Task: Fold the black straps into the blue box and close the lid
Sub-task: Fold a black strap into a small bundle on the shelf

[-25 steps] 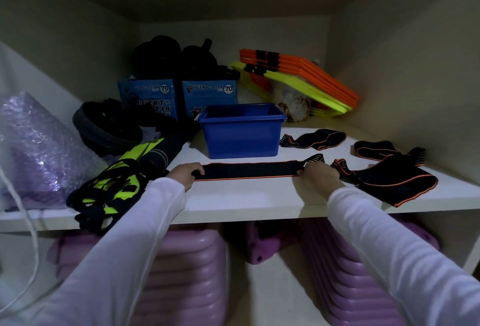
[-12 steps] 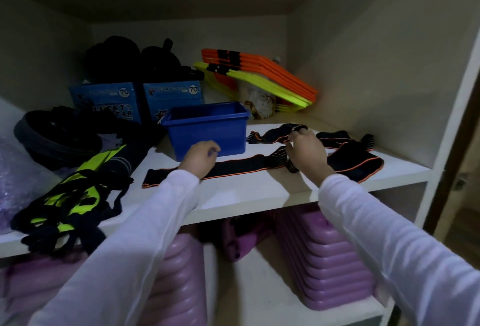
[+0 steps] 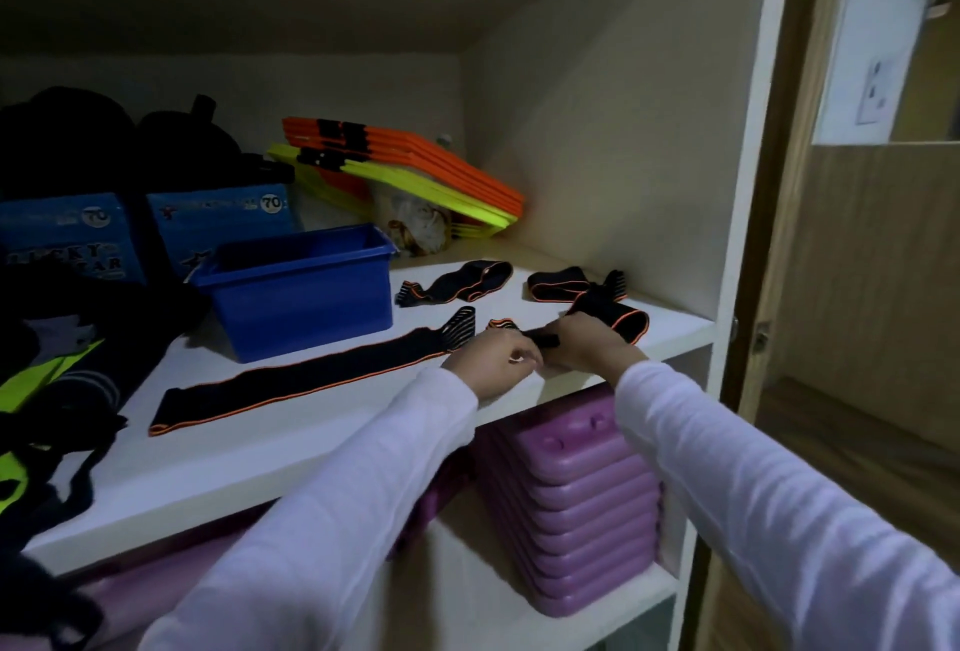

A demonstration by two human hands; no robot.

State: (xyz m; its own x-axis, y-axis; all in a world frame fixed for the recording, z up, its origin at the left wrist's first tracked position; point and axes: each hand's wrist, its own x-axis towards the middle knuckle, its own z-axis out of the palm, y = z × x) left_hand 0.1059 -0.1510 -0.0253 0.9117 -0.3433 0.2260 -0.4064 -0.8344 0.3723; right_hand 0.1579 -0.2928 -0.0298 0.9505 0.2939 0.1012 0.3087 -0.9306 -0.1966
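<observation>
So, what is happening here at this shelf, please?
A person in white sleeves is tidying black straps with orange edges on a white shelf. Both hands, left hand and right hand, meet on one end of a strap by the shelf's front edge. A long strap lies flat beside them, and two more sit further back. The blue box stands open; no strap shows inside, and no lid is in view.

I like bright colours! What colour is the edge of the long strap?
Orange trim on the long black strap, head view.
</observation>
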